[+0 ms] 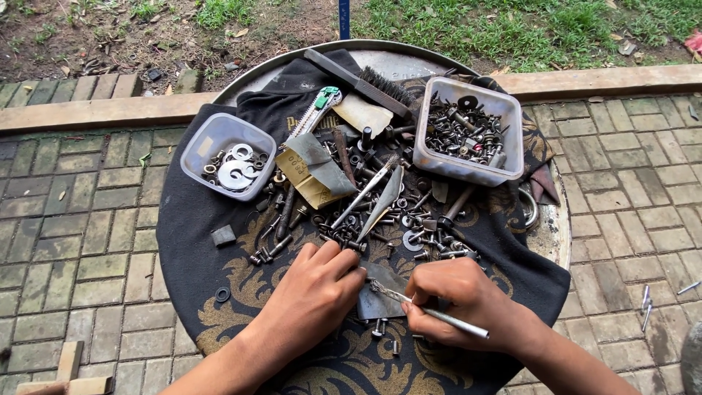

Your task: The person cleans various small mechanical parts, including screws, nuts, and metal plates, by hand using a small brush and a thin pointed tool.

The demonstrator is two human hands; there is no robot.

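My left hand [316,292] presses down on a small grey piece of sandpaper [382,292] lying on the black and gold cloth [197,249]. My right hand [461,296] holds a thin metal rod [431,311], its threaded tip resting on the sandpaper between both hands. Just beyond my fingers lies a heap of loose bolts, nuts and washers [365,219].
A round metal table [552,238] carries the cloth. A plastic tub of washers [227,155] stands at the left, a tub of screws and bolts [469,132] at the right. A wire brush [362,80] and a utility knife [314,110] lie behind. Brick paving surrounds the table.
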